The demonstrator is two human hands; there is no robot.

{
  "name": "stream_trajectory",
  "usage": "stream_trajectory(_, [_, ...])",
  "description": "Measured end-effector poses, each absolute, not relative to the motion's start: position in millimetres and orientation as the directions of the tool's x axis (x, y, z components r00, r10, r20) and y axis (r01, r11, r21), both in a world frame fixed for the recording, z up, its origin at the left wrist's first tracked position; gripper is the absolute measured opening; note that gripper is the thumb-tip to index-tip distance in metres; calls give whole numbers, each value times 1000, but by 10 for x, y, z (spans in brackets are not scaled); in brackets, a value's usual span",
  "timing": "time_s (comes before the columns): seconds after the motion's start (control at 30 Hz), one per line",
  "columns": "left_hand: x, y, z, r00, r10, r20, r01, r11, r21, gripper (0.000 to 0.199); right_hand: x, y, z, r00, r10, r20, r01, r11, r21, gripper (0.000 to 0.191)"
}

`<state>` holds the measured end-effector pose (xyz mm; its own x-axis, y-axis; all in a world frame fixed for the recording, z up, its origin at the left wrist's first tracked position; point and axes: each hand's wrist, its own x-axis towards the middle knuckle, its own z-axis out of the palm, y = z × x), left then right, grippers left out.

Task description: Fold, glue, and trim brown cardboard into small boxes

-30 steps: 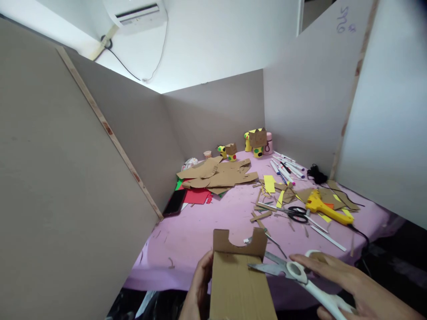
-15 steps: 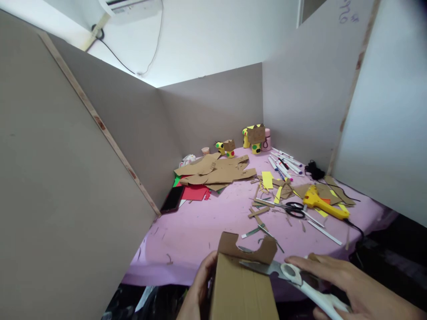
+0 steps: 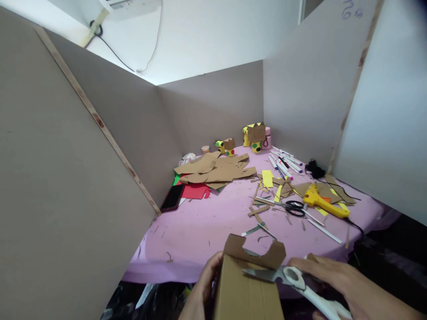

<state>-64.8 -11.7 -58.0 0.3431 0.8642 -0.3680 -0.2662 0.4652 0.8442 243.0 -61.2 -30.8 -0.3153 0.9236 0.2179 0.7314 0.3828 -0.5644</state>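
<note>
Left hand (image 3: 206, 282) is wrapped on the left side of the cardboard box (image 3: 248, 293), at the near edge of the desk (image 3: 187, 235). Right hand (image 3: 343, 284), to the box's right, grips white-handled scissors (image 3: 294, 277), with one blade over the box beside its notched flap (image 3: 233, 246).

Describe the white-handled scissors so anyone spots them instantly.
Find the lilac tablecloth, then the cardboard box at its near edge. Just right of it, the right hand holds the white-handled scissors, one blade over the box. Unlike the black-handled scissors lying on the tablecloth, this pair is white-handled.
</note>
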Motion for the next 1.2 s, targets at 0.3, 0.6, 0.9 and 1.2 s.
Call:
stream_trajectory(0.3, [-604,-114,-548,434,823,-366,-247,499,831,97,2498,-678,-476,-285,838,465,713,510,-481,51])
stream_trajectory(0.6, [-450,-156,-228,270,845,-462,-341,533,775,67,2562,-661,-603,-330,835,440,691,531,-491,58])
stream_trajectory(0.9, [-436,-294,-544,302,913,-274,-324,369,871,79,2631,-674,-643,-339,898,281,674,440,-594,66])
stream_trajectory(1.2, [-405,-158,-471,263,934,-242,-58,266,962,66,2757,-706,-782,-407,874,266,740,486,-465,81])
